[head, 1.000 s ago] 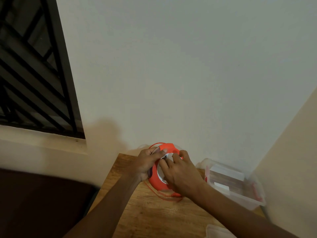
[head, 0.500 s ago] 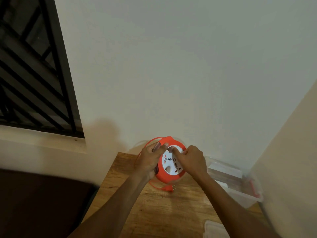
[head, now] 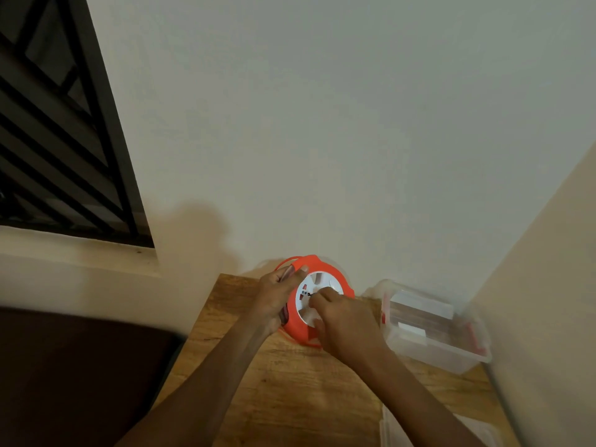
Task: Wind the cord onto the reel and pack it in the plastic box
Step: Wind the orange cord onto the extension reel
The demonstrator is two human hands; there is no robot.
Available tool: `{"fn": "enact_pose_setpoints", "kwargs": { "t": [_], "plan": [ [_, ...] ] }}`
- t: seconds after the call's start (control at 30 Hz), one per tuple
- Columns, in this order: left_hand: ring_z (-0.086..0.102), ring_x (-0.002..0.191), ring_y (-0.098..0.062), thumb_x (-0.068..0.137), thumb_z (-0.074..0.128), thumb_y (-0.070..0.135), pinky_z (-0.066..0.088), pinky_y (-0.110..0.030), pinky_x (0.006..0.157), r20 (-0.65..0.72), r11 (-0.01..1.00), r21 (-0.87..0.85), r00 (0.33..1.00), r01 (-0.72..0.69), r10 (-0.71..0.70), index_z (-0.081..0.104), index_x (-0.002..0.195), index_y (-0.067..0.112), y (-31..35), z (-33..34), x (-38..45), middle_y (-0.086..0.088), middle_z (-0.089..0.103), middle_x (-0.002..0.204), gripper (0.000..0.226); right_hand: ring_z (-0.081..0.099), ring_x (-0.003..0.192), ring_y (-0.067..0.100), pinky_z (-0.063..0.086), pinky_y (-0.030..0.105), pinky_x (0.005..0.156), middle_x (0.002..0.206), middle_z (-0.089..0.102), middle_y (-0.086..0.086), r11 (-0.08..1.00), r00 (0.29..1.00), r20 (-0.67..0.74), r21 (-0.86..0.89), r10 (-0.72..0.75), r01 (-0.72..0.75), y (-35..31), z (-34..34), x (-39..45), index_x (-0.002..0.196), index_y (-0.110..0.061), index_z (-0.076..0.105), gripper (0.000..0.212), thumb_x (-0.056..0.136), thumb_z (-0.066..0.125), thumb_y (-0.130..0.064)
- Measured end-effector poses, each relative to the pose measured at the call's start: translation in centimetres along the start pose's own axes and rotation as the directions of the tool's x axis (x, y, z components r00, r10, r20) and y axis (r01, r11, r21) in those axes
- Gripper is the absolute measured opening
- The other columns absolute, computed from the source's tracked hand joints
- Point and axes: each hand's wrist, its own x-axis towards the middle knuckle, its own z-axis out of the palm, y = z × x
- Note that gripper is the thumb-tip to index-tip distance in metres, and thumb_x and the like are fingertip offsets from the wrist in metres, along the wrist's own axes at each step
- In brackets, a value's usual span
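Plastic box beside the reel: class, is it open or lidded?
Open. The plastic box has no lid on top; its inside shows, and the reel is outside it.

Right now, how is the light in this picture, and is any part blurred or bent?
Head view: dim, warm light; a soft shadow on the wall left of the reel; the right hand slightly motion-blurred; wide-angle lens slants the window grille and wall corner.

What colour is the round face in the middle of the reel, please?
White, inside the reel's orange rim; the head view, the only one, shows it.
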Motion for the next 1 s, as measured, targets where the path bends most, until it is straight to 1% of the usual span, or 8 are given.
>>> {"fn": "enact_pose_setpoints", "kwargs": {
  "t": [0.1,0.23,0.37,0.5,0.63,0.7,0.9,1.0],
  "plan": [
    [0.079,0.099,-0.03,0.091,0.076,0.036,0.066,-0.049,0.082,0.026,1.0,0.001,1.0,0.013,-0.013,0.072,0.117,0.023,0.1,-0.5,-0.2,-0.005,0.082,0.111,0.029,0.064,0.11,0.029,0.06,0.045,0.08,0.14,0.055,0.004,0.982,0.979,0.08,0.008,-0.187,0.187,0.3,0.1,-0.2,0.131,-0.022,0.054,0.057,0.08,0.078,-0.025],
    [0.081,0.092,-0.028,0.079,0.082,0.043,0.066,-0.042,0.067,0.086,1.0,0.014,0.996,0.021,-0.022,0.078,0.108,0.024,0.4,-0.8,-0.7,-0.006,0.083,0.106,0.035,0.065,0.108,0.029,0.061,0.044,0.075,0.139,0.055,0.004,0.943,0.938,0.117,-0.018,-0.327,0.331,1.8,-0.3,0.1,0.129,-0.024,0.053,0.061,0.076,0.081,-0.031],
    [0.081,0.094,-0.028,0.069,0.085,0.05,0.065,-0.042,0.07,0.152,0.999,0.05,0.988,0.022,-0.03,0.083,0.096,0.035,0.6,-0.8,-0.8,-0.005,0.083,0.107,0.031,0.058,0.116,0.029,0.061,0.043,0.076,0.144,0.047,0.003,0.9,0.887,0.16,0.012,-0.433,0.436,2.6,-0.7,0.8,0.129,-0.026,0.049,0.06,0.078,0.079,-0.028],
    [0.08,0.096,-0.03,0.065,0.088,0.051,0.065,-0.042,0.07,0.178,0.998,0.062,0.984,0.017,-0.028,0.083,0.089,0.042,1.1,-0.8,-0.8,-0.006,0.083,0.107,0.026,0.058,0.115,0.031,0.06,0.044,0.078,0.143,0.048,0.007,0.893,0.876,0.198,-0.008,-0.44,0.45,2.8,-1.3,1.7,0.127,-0.027,0.053,0.069,0.067,0.088,-0.033],
    [0.08,0.097,-0.031,0.063,0.089,0.052,0.065,-0.042,0.071,0.157,0.997,0.072,0.988,-0.022,0.011,0.084,0.097,0.032,1.4,-0.8,-0.6,-0.01,0.082,0.109,0.04,0.061,0.11,0.033,0.06,0.043,0.074,0.142,0.048,0.014,0.913,0.899,0.179,-0.009,-0.399,0.407,2.4,-1.9,1.5,0.125,-0.03,0.051,0.063,0.071,0.085,-0.03],
    [0.08,0.096,-0.032,0.066,0.087,0.05,0.065,-0.043,0.07,0.146,0.997,0.073,0.989,-0.024,0.013,0.084,0.098,0.03,1.6,-0.9,-0.6,-0.011,0.082,0.108,0.038,0.063,0.106,0.034,0.06,0.041,0.07,0.139,0.05,0.015,0.923,0.909,0.173,0.006,-0.38,0.384,2.6,-2.2,1.4,0.124,-0.034,0.051,0.061,0.072,0.083,-0.029],
    [0.082,0.084,-0.028,0.066,0.084,0.044,0.064,-0.036,0.059,0.123,0.998,0.062,0.992,-0.019,0.011,0.084,0.091,0.028,1.4,-1.6,-0.8,-0.008,0.084,0.099,0.03,0.064,0.106,0.038,0.062,0.044,0.071,0.152,0.036,0.017,0.927,0.904,0.223,-0.012,-0.364,0.376,3.2,-1.5,0.9,0.139,-0.043,0.03,0.064,0.09,0.068,-0.03],
    [0.082,0.085,-0.027,0.064,0.083,0.048,0.065,-0.038,0.062,0.134,0.996,0.09,0.991,-0.004,-0.008,0.084,0.094,0.031,1.1,-1.7,-1.0,-0.006,0.084,0.099,0.034,0.065,0.103,0.04,0.061,0.046,0.07,0.15,0.038,0.018,0.905,0.886,0.228,-0.044,-0.403,0.423,3.4,-1.3,0.9,0.139,-0.044,0.028,0.065,0.09,0.068,-0.032]
  ]
}}
